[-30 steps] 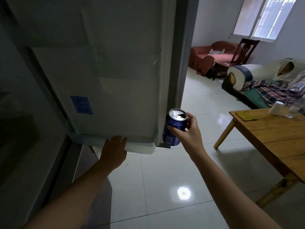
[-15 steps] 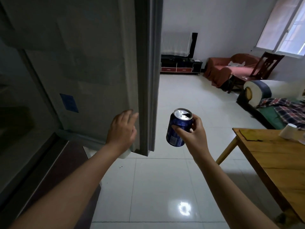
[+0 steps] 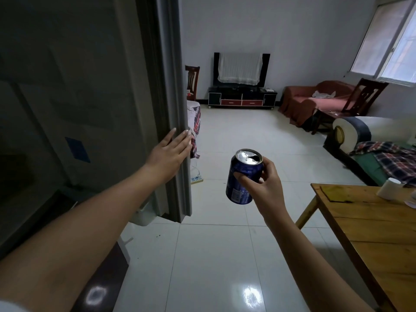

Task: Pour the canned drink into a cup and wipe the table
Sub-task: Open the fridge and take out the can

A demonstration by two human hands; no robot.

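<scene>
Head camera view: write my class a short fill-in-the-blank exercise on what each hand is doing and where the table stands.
1. The right hand holds a blue ____.
2. The left hand presses flat on the edge of the grey ____.
3. The can's top is already ____.
4. The wooden table stands on the person's ____ side.

Missing words: can; door; open; right

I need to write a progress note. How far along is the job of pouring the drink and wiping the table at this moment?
Done: the blue can looks already opened and is out of the fridge. In hand: the right hand holds it upright, and the left hand lies flat on the fridge door. Left: pouring and wiping at the wooden table, where a white cup waits.
</scene>
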